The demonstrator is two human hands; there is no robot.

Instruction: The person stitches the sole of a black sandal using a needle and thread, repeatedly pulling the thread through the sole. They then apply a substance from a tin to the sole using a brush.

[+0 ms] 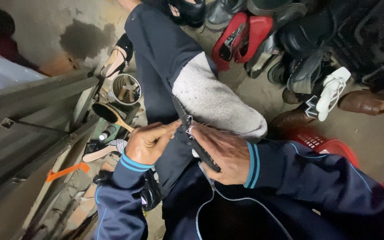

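You sit on a bare concrete floor (370, 138) with a dark damp stain (85, 40), corrugated metal sheeting (27, 115) at your left and piled shoes (290, 40) ahead.

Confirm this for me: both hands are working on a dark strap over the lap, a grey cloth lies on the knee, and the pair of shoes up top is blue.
One thing is off. The head view shows the pair of shoes is red, not blue. The rest holds: left hand and right hand hold the dark strap, grey cloth on the knee.

Navy sleeves (125, 195) showing light-blue stripes; shoe (238, 38) showing red; sandal (332, 91) showing white; cloth (214, 100) looking grey; strap (196, 138) looking black.
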